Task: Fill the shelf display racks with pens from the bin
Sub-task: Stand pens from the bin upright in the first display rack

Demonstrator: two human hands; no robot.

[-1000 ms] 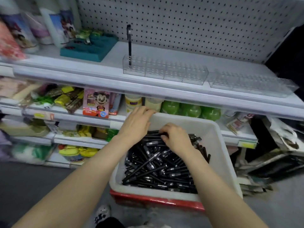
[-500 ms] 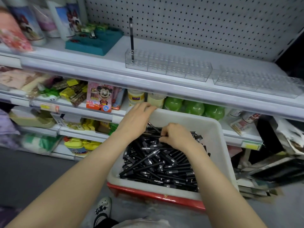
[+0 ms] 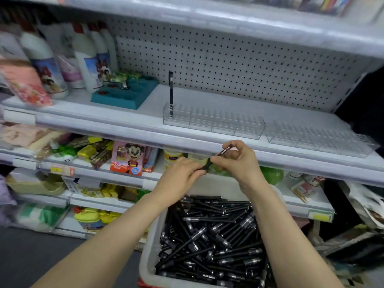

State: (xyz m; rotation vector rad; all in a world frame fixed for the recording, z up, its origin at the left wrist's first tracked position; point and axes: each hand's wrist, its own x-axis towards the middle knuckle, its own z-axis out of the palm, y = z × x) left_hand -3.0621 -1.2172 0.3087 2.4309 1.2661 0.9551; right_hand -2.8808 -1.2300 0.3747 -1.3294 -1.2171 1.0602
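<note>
Left hand (image 3: 179, 180), right hand (image 3: 241, 163), one pen (image 3: 225, 150) held

Cool, even light falls from above the clear display rack (image 3: 214, 123), bright enough to wash the white shelf (image 3: 116, 124) under it pale, with soft glare along its front lip. Left of the rack the bottles (image 3: 43, 65) smear with motion blur, as does the upper shelf (image 3: 207, 15) above it. Below the rack the held pen (image 3: 223, 152) shows its print, and the pens (image 3: 212, 242) in the bin (image 3: 148, 252) glint sharply. Far right of the rack lies deep shadow. Shelf lines bow toward the edges.
</note>
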